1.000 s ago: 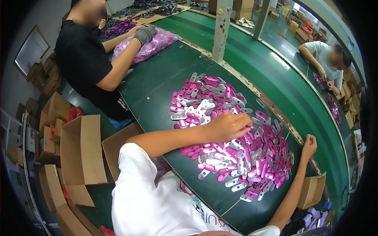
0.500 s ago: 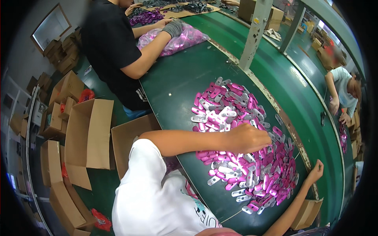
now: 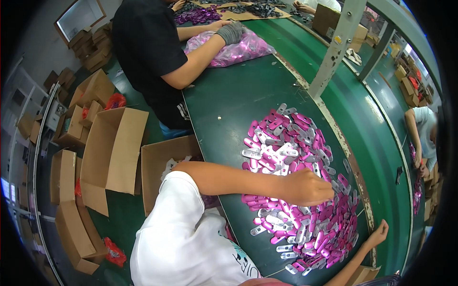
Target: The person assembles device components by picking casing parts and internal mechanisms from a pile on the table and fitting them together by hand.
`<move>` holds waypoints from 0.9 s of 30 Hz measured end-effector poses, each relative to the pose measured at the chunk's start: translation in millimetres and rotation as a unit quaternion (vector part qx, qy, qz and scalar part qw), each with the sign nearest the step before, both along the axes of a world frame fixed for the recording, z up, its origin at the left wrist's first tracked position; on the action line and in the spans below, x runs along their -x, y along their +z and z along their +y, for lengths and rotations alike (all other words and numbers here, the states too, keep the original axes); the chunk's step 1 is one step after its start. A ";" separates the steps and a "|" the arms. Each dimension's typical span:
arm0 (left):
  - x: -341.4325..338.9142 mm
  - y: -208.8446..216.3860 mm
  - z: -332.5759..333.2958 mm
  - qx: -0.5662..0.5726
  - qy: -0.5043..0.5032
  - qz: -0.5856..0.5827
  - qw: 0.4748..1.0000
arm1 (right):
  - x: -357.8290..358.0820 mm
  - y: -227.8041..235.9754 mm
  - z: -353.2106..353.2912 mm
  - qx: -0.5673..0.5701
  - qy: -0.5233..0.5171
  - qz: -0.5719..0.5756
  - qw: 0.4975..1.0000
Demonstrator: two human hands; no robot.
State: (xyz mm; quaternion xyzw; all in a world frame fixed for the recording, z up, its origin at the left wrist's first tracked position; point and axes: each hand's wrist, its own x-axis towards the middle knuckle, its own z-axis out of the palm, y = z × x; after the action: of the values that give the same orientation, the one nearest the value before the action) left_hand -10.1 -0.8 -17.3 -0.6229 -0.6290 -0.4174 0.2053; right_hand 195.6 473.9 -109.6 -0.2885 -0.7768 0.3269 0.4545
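Note:
A broad pile of small oblong pieces (image 3: 324,243), glossy magenta and silver with a small hole near one end, lies on the dark green tabletop (image 3: 229,143). My left hand (image 3: 309,187) hovers low over the middle of this pile, its forearm stretched across from the left. Its fingers are curled closed, their tips turned away, so whatever is in them stays hidden. At lower right, my right hand (image 3: 379,234) is past the table's far edge, by the green conveyor belt (image 3: 386,190). Its fingers look bent together, and I cannot make out anything held.
A co-worker's gloved hand (image 3: 230,33) rests on a clear bag of pink pieces (image 3: 253,50). Open cardboard boxes (image 3: 126,152) stand at left. A metal post (image 3: 338,43) rises beside the belt. Another person (image 3: 422,133) works across it.
The whole view has shifted a little. My left hand stays closed over the pile, slightly lower in the picture. My right hand is lower too, nearer the table's edge.

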 end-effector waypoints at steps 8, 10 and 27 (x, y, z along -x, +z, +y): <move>-2.8 4.1 -1.2 -0.040 0.023 0.057 0.997 | -0.5 9.1 -7.0 -0.010 -0.020 -0.070 0.997; -2.5 2.7 -0.3 -0.043 0.021 0.066 0.997 | -1.4 8.8 -4.7 -0.008 -0.027 -0.077 0.997; 5.4 -0.4 1.7 -0.052 0.115 0.071 0.990 | -4.6 3.6 1.4 -0.011 -0.031 -0.066 0.997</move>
State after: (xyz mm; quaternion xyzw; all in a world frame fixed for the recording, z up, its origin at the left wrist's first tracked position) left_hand -15.5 1.0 -17.6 -0.5630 -0.6579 -0.3779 0.3276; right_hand 200.2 475.3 -106.0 -0.3284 -0.7993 0.2841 0.4154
